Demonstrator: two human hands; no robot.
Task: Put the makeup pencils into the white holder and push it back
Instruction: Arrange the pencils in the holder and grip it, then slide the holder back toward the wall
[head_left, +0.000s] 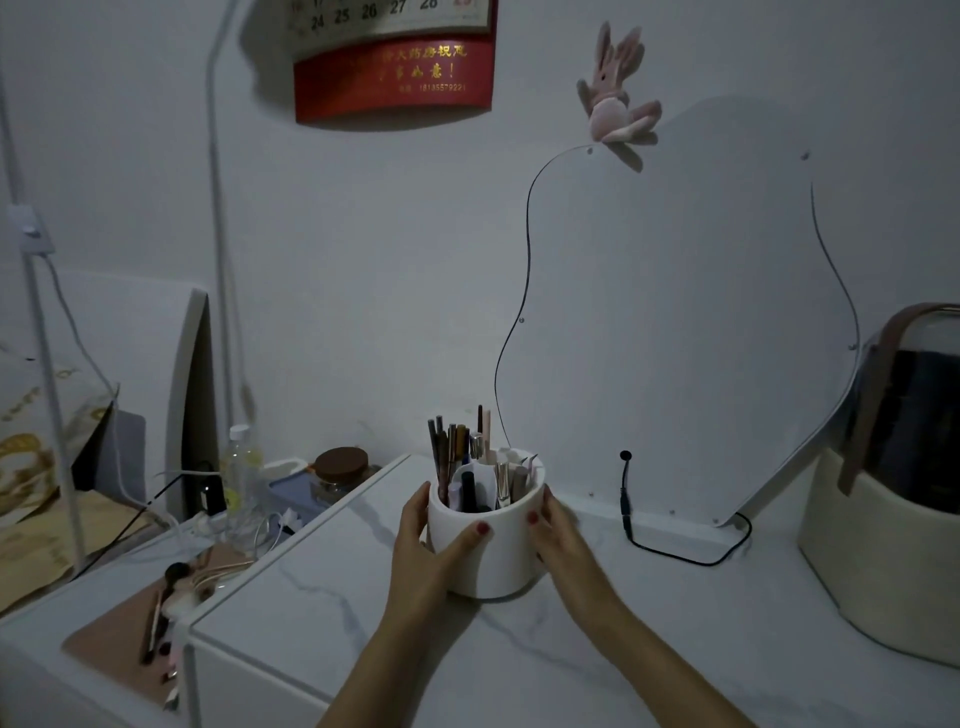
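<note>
The white round holder (498, 558) stands upright on the marble-patterned tabletop (363, 613), near its middle. Several makeup pencils (453, 452) stick up from its left compartment, with tubes and brushes in the others. My left hand (428, 545) grips the holder's left side, thumb across the front. My right hand (558, 535) grips the right side, thumb on the front wall. Both forearms reach in from the bottom edge.
A curvy mirror (691, 322) leans on the wall behind the holder, with a black cable (680, 553) trailing from it. A cream storage case (893, 519) stands at the right. To the left, a lower shelf holds a pink tray of brushes (156, 618), a bottle (240, 467) and a brown-lidded jar (341, 465).
</note>
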